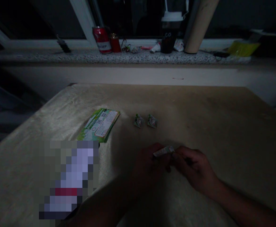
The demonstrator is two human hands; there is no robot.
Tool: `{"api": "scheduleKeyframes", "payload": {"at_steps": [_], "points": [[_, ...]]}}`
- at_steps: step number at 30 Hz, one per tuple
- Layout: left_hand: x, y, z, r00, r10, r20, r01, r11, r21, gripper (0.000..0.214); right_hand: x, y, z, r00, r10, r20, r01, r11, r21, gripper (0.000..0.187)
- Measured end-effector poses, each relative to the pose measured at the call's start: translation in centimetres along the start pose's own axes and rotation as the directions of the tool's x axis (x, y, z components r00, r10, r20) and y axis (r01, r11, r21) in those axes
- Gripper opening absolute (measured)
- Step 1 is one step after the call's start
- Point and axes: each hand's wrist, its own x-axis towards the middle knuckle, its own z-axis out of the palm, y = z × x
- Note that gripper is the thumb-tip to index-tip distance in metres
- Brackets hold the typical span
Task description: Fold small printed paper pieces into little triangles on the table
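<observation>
A folded paper (163,151) is pinched by left hand (149,162) and right hand (196,166) above the table (213,123), near two folded pieces (152,121); folding is judged in hand; precise creasing is called for.

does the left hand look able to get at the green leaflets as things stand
Probably yes: nothing visible stands between the left hand and the green leaflets, though that hand appears busy holding the small printed piece.
</observation>
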Motion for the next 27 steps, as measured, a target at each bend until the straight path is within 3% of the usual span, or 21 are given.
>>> {"api": "scheduleKeyframes", "payload": {"at_steps": [6,10,13,16,20,24,27], "points": [[-0.3,0.5,-0.2,0.999,0.049,-0.004,-0.047,0.988,0.146,0.029,0.0,0.1,0.2,0.994,0.099,0.034,-0.104,0.980,0.169,0.038],[0.2,0.5,0.0,0.999,-0.018,-0.039,0.017,1.000,-0.019,0.029,-0.1,0.5,-0.1,0.982,0.155,0.105,-0.169,0.975,0.144,0.042],[0.7,0.6,-0.4,0.996,-0.085,0.036,0.090,0.973,-0.210,0.032,-0.2,0.8,-0.8,0.973,0.159,0.168,-0.175,0.981,0.086,0.046],[0.8,0.9,-1.3,0.984,-0.150,0.092,0.171,0.938,-0.303,0.037,0.1,0.8,-1.9,0.986,0.086,0.141,-0.084,0.996,-0.021,0.045],[0.5,1.2,-2.2,0.955,-0.187,0.230,0.249,0.927,-0.281,0.050,0.4,0.5,-3.1,0.996,-0.092,0.023,0.094,0.985,-0.142,0.008],[0.3,0.9,-2.5,0.920,-0.196,0.340,0.283,0.932,-0.228,0.058,0.5,0.7,-3.4,0.956,-0.209,0.207,0.237,0.964,-0.121,0.026],[0.4,0.8,-2.5,0.922,-0.192,0.338,0.243,0.963,-0.116,0.062,0.4,1.1,-3.5,0.944,-0.228,0.240,0.263,0.957,-0.126,0.025]]}}
